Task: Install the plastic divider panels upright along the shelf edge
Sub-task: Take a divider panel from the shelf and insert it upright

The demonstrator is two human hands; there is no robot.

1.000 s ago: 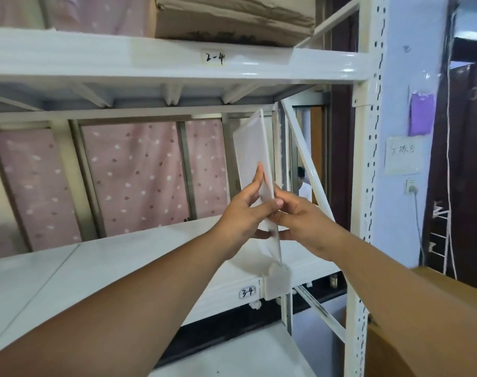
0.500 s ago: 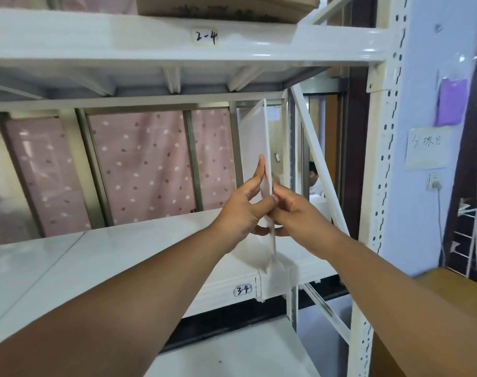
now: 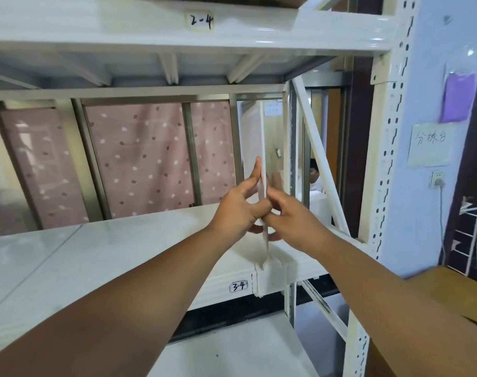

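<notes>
Seating step in hand. We hold the divider panel [image 3: 261,148] upright, edge-on to us, its foot in the white clip bracket [image 3: 271,276] on the shelf [image 3: 123,251] front edge beside label 3-4 [image 3: 238,286]. Left hand [image 3: 238,210] fingers [image 3: 255,175] lie flat against one face; right hand [image 3: 291,216] pinches the panel's near edge. Next, we judge: press down, check plumb, then let go. No containers on this shelf.

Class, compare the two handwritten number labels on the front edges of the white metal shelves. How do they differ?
The upper handwritten label reads 2-4 and sits on the top shelf beam; the lower handwritten label reads 3-4 and sits on the middle shelf's front edge. The lower one is beside the white plastic clip; the upper stands alone. Both are small, white, black-inked.
</notes>
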